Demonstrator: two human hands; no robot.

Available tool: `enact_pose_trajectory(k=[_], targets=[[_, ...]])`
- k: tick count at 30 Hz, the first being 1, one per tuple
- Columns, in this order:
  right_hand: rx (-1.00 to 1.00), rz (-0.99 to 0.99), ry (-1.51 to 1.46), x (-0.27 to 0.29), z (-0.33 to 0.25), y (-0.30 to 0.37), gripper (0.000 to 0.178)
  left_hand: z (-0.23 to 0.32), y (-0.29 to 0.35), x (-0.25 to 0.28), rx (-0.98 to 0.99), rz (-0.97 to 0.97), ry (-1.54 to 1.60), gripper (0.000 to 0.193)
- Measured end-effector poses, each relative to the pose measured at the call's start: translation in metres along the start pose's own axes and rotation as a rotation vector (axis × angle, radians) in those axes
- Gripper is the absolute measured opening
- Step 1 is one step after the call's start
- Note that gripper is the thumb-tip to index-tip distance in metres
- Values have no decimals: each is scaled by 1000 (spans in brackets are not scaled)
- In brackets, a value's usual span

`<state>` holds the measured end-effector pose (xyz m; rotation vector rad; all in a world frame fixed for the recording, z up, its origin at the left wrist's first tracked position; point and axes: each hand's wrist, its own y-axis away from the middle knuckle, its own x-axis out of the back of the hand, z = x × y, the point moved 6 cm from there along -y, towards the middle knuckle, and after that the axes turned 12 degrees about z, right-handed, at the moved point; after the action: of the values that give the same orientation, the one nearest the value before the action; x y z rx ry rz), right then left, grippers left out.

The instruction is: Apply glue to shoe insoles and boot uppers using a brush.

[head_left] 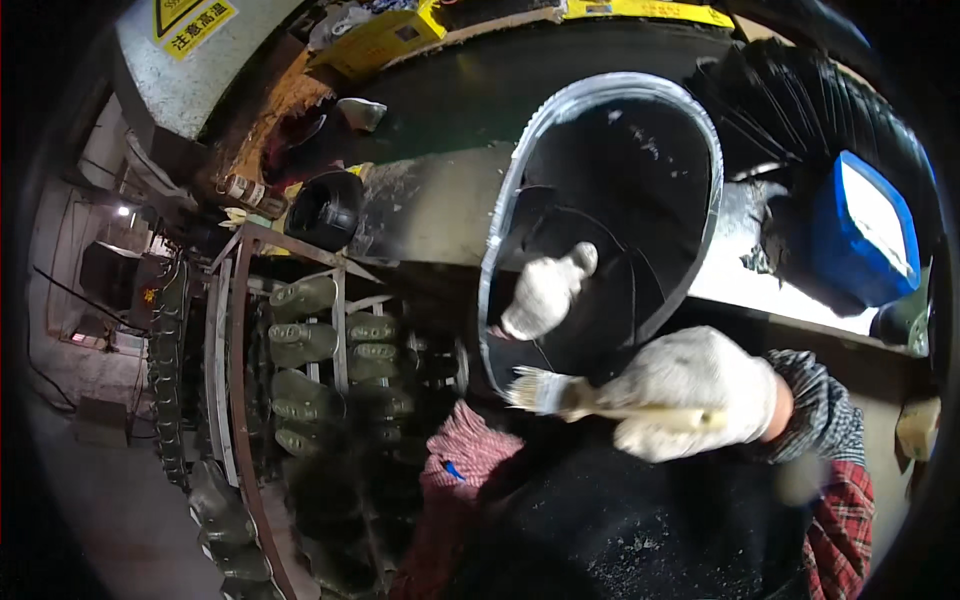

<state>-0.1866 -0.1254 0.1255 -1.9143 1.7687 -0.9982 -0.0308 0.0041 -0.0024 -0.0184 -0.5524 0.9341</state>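
The brush [548,391] is lying across the lower end of the pale-rimmed black oval piece [497,225], its bristles pointing left; whether they are touching the rim is hard to tell. The oval's long axis is running from lower left to upper right. The right hand [700,395] is gripping the brush just below the oval. The left hand [540,298] is showing inside the oval's outline (its wrist is disappearing behind the rim), its grasp unreadable. Dark shadow is hiding the lower middle.
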Motion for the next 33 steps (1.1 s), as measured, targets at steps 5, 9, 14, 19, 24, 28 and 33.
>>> enact_pose_trajectory(k=[5,9,14,19,24,28,33], targets=[[-636,318,143,82,31,77,24,20,-2,-3,-330,-26,-418,40],[-473,619,84,76,-19,77,24,32,1,-12,-494,-22,-557,41],[-604,510,-511,37,-9,33,26,52,16,-32,-657,69,-647,48],[-700,342,-57,75,4,80,22,29,7,-14,153,-87,-63,40],[-429,393,174,82,-14,88,15,7,37,-11,397,-44,316,40],[-586,804,82,140,30,83,17,16,69,-7,528,109,585,40],[8,796,387,146,12,57,23,4,75,-16,630,251,839,41]])
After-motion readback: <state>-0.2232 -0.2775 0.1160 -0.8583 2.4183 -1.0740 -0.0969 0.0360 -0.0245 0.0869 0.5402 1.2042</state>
